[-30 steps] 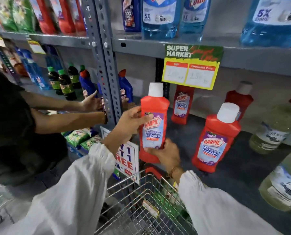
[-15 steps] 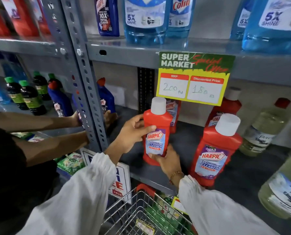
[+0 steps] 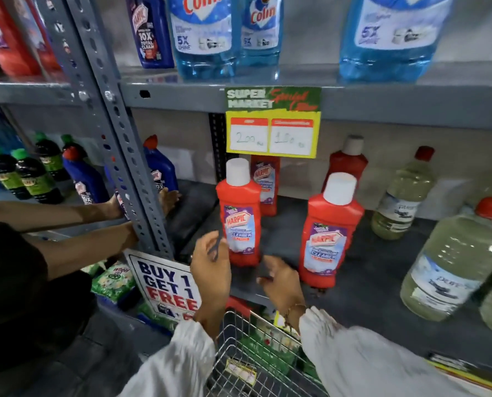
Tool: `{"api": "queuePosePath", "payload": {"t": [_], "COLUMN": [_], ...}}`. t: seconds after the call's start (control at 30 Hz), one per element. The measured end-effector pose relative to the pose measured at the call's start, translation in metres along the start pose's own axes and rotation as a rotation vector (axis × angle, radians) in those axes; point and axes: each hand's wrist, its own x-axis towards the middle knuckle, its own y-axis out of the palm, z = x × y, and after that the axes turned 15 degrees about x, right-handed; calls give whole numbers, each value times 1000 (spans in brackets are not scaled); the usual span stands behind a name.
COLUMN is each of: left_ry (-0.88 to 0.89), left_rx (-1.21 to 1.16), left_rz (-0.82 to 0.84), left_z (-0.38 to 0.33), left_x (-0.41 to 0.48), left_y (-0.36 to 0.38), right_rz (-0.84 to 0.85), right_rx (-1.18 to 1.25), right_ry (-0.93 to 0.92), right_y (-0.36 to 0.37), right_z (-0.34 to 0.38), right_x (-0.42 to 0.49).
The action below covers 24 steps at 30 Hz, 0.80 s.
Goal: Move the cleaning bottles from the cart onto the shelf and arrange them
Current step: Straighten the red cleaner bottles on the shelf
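A red Harpic bottle (image 3: 240,216) with a white cap stands upright on the dark middle shelf (image 3: 368,270). My left hand (image 3: 210,262) is just left of its base, fingers apart, holding nothing. My right hand (image 3: 279,279) hovers in front of the bottle's foot, also empty with loose fingers. A second red Harpic bottle (image 3: 329,233) stands to the right, and two more (image 3: 266,184) (image 3: 346,161) stand behind near the wall. The wire cart (image 3: 256,365) is below my wrists with green packs inside.
Pale yellow liquid bottles (image 3: 451,265) crowd the shelf's right side. Blue Colin bottles (image 3: 204,32) fill the upper shelf, with a yellow price sign (image 3: 273,127) hanging below it. Another person's arms (image 3: 75,222) reach around the grey upright (image 3: 118,144) at left, beside blue bottles (image 3: 160,170).
The red bottle I held in both hands now stands on the shelf. Both hands have let go and drawn back toward me.
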Motion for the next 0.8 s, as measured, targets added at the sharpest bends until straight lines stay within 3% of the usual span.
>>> {"api": "queuePosePath", "payload": {"t": [0.13, 0.27, 0.47, 0.57, 0.7, 0.8], "left_ry": [113, 169, -59, -151, -192, -176], "left_rx": [58, 65, 103, -4, -235, -203], "left_rz": [28, 207, 179, 250, 485, 568], "left_z": [7, -22, -73, -82, -71, -58], "left_x": [-69, -125, -142, -129, -109, -100], "left_y": [26, 66, 108, 110, 102, 97], "right_rz": [-14, -153, -264, -122, 77, 85], "right_rx": [-86, -203, 5, 125, 188, 249], "right_ry": [-93, -198, -66, 18, 29, 26], "right_y": [-46, -116, -179, -177, -155, -140], "right_z": [-9, -19, -33, -30, -13, -6], "right_x": [-36, -68, -72, -63, -50, -42]}}
